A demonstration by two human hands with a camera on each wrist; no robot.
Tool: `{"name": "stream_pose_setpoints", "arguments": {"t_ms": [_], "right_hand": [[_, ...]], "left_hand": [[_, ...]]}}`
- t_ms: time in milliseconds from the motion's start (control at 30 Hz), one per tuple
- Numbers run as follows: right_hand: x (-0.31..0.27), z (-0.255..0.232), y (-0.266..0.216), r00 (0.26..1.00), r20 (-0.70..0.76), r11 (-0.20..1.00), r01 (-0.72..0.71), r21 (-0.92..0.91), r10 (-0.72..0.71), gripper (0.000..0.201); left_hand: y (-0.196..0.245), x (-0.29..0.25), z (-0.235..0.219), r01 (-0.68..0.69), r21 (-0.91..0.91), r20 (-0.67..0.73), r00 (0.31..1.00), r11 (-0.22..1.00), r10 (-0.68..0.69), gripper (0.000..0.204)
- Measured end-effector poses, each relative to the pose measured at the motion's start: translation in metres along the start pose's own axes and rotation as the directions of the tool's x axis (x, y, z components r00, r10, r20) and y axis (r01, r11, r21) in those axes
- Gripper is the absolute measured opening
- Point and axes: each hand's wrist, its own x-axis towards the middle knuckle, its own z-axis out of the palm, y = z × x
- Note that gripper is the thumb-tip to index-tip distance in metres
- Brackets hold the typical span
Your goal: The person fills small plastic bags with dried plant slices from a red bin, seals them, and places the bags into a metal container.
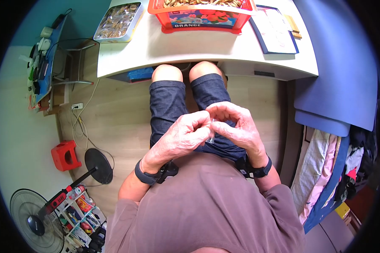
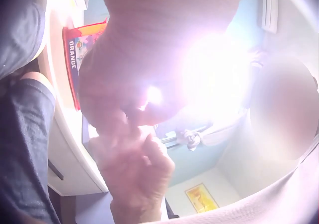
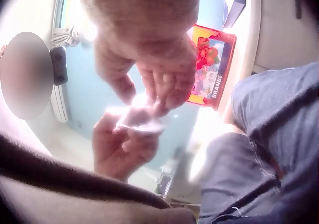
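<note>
A small clear plastic bag (image 1: 211, 137) is between the two hands, above the lap. The left hand (image 1: 183, 134) pinches it, with curled fingers and the thumb along its side. On the other side, the right hand (image 1: 237, 125) has its thumb and bent fingers at the bag's edge, fingertips close to those of the left hand. In the right wrist view the bag (image 3: 141, 120) looks bright and partly see-through, with the left hand (image 3: 124, 147) beneath it and the right hand (image 3: 149, 64) above. Glare washes out much of the left wrist view, and the bag's contents are indistinct.
On the white table (image 1: 131, 52) stands a red basket (image 1: 200, 30) marked ORANGE, full of brownish dried pieces. A tin (image 1: 119, 23) of small filled bags sits left of it, a dark-edged tray (image 1: 274, 31) right. A fan (image 1: 37, 223) and red stool (image 1: 66, 155) are at left.
</note>
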Motion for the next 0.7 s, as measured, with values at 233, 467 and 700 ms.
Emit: {"name": "stream_pose_setpoints", "arguments": {"t_ms": [233,467,700], "right_hand": [[-0.004,-0.001,-0.004,0.985,0.057,0.987,-0.161,-0.023,0.162,0.010],[-0.005,0.001,-0.004,0.983,0.038,0.984,-0.180,-0.007,0.180,0.007],[-0.006,0.001,-0.002,0.985,0.051,0.977,-0.157,-0.145,0.165,0.009]], "left_hand": [[-0.002,-0.005,-0.008,0.008,0.014,-0.077,0.997,1.000,-0.007,0.013],[0.003,-0.009,-0.006,0.023,-0.029,-0.101,0.995,0.999,-0.026,0.010],[-0.003,-0.012,-0.012,0.121,0.089,-0.058,0.991,0.989,-0.117,0.015]]}}
